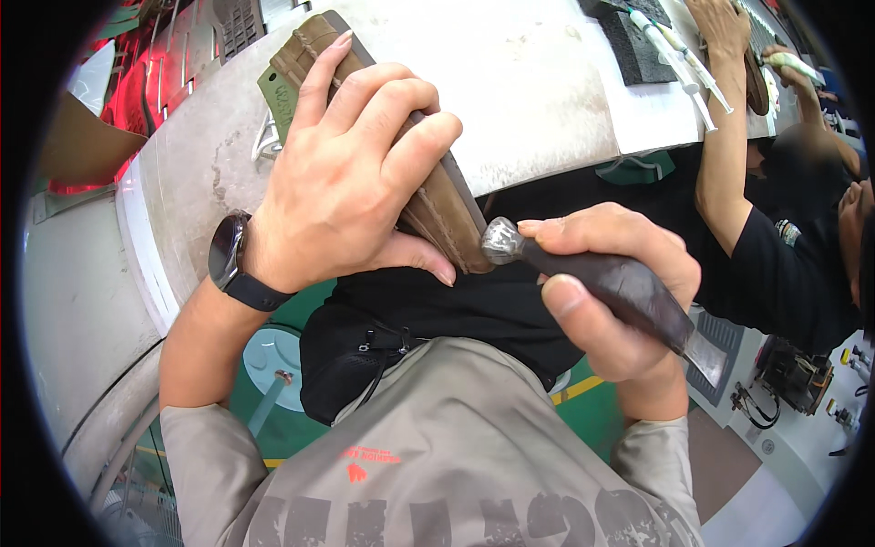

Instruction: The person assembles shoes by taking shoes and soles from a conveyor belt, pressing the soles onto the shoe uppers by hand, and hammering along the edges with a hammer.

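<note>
Bench (538, 82): pale, stained top across the upper part of my feed, near edge crossing behind the work.
Co-worker (775, 264): dark top, off to the right, arms reaching to the bench, well apart from the two hands I follow.
Left hand (342, 173): fingers bent and spread over a brown shoe (448, 211), thumb by its lower edge; I read a firm clasp. I'd want it steady, so the shoe cannot twist under pressure, with the thumb well clear of the metal.
Right hand (638, 239): fingers wrapped round a dark-handled tool (620, 290), thumb and forefinger well forward. I judge that short grip good for fine control; I'd favour small, even pressure, rounded metal meeting the rim squarely rather than digging in.
Shoe: slants from upper left to lower right, lower end out past the bench edge. Leather-looking, seamed along the side, a darker strip down its right; creased and scuffed. Much hidden beneath the fingers.
Tool: handle thick mid-length, worn; flat metal blade (706, 356) out behind the grip.
Green flap (275, 98): at the shoe's upper end, marked by hand, small hole in it.
Metal head (500, 241): rounded, bright, pitted; at the shoe's lower end, touching or just beside, I cannot tell.
</note>
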The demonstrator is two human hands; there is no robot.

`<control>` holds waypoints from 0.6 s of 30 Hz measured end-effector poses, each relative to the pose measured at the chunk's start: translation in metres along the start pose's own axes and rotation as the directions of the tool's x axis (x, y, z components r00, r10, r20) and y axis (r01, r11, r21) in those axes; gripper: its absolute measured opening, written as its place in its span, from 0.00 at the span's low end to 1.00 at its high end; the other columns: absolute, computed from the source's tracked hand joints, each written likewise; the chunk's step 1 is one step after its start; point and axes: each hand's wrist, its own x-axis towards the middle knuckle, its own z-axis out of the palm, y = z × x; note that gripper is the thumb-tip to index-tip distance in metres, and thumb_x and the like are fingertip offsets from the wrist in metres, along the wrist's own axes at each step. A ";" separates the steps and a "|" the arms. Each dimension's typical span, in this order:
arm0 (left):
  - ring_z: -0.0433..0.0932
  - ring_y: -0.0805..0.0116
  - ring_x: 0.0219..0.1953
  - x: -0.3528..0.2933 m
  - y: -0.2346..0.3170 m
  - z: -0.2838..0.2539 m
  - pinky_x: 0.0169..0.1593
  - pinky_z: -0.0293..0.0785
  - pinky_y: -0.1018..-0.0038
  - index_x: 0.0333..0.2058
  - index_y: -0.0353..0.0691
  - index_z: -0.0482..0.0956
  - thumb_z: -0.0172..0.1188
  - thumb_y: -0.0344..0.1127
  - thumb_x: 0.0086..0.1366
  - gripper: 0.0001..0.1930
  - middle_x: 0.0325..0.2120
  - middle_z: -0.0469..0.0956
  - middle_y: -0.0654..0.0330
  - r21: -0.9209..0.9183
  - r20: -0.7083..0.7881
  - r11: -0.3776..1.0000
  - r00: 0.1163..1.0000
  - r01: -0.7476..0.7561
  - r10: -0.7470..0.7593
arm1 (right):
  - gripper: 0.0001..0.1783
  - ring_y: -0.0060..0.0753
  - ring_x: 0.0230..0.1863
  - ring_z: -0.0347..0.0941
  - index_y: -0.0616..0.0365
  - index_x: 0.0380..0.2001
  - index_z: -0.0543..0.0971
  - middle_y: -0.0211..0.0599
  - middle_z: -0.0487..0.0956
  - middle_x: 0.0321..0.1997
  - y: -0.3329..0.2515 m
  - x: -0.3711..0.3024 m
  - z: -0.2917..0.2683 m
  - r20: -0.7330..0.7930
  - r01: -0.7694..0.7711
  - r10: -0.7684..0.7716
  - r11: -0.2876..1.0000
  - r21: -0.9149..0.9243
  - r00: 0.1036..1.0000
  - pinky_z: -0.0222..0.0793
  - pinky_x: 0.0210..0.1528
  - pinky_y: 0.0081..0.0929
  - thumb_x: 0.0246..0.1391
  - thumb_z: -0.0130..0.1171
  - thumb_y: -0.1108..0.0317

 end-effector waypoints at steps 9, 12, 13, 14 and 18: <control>0.75 0.47 0.59 -0.010 -0.004 0.004 0.75 0.53 0.35 0.55 0.40 0.76 0.67 0.79 0.40 0.53 0.50 0.76 0.54 -0.048 -0.055 0.999 0.998 0.017 -0.020 | 0.12 0.18 0.24 0.76 0.69 0.45 0.84 0.39 0.89 0.35 -0.011 0.013 0.005 -0.011 -0.425 0.455 0.840 0.336 0.890 0.72 0.27 0.18 0.58 0.66 0.75; 0.75 0.48 0.59 -0.013 -0.004 0.004 0.75 0.52 0.34 0.55 0.41 0.76 0.65 0.79 0.41 0.52 0.50 0.76 0.54 -0.060 -0.076 0.998 0.997 0.019 -0.023 | 0.13 0.18 0.24 0.75 0.70 0.45 0.83 0.44 0.89 0.38 -0.004 0.012 0.014 -0.056 -0.451 0.520 0.786 0.423 0.852 0.71 0.26 0.18 0.58 0.65 0.74; 0.75 0.48 0.59 -0.015 -0.005 0.004 0.74 0.52 0.33 0.54 0.42 0.76 0.65 0.79 0.42 0.51 0.50 0.76 0.55 -0.061 -0.080 0.998 0.997 0.011 -0.016 | 0.13 0.19 0.26 0.77 0.70 0.45 0.83 0.44 0.89 0.38 -0.007 0.017 0.015 -0.048 -0.425 0.475 0.824 0.375 0.879 0.73 0.28 0.18 0.57 0.65 0.74; 0.75 0.48 0.59 -0.016 -0.006 0.004 0.74 0.52 0.33 0.54 0.42 0.76 0.65 0.79 0.42 0.51 0.50 0.76 0.55 -0.069 -0.078 0.997 0.997 0.016 -0.021 | 0.13 0.21 0.27 0.79 0.70 0.44 0.84 0.45 0.89 0.39 -0.012 0.020 0.016 -0.043 -0.399 0.436 0.855 0.332 0.899 0.75 0.29 0.18 0.57 0.65 0.75; 0.75 0.48 0.59 -0.019 -0.009 0.005 0.74 0.52 0.32 0.54 0.42 0.76 0.63 0.79 0.45 0.49 0.50 0.76 0.55 -0.078 -0.090 0.997 0.996 0.015 -0.022 | 0.19 0.35 0.38 0.87 0.71 0.40 0.85 0.51 0.89 0.39 -0.038 0.053 0.012 0.149 -0.165 0.197 0.965 -0.202 0.969 0.81 0.46 0.26 0.48 0.70 0.66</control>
